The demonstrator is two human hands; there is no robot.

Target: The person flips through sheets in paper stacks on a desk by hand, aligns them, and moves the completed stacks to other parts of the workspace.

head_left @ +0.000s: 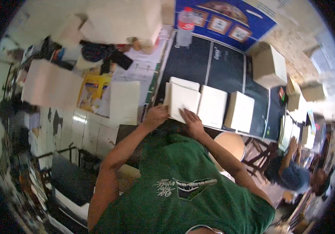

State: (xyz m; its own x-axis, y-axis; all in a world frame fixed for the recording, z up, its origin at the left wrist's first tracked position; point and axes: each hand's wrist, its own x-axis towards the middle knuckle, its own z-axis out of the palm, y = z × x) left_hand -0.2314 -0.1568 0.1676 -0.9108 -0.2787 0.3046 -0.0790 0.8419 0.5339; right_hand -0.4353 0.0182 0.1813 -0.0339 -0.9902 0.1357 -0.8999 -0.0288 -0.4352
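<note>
- Stack, white rect. paper (184, 96): uneven, prob. unfinished
- L hand (157, 117) at edge, grip unclear; R hand (192, 122) open atop
- Adj. white paper stack (213, 106): neater, prob. done

Free passage over dark tabletop (226, 62) beyond the paper stacks (213, 106), between bottle (184, 33) at left and cream block (269, 67) at right.

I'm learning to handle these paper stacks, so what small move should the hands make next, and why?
Perhaps nudge the left hand inward to square the white paper stack: its layers look uneven at the left and far edges. That hand is at the near-left corner, while the right hand lies on top, seemingly placed to steady it.
</note>
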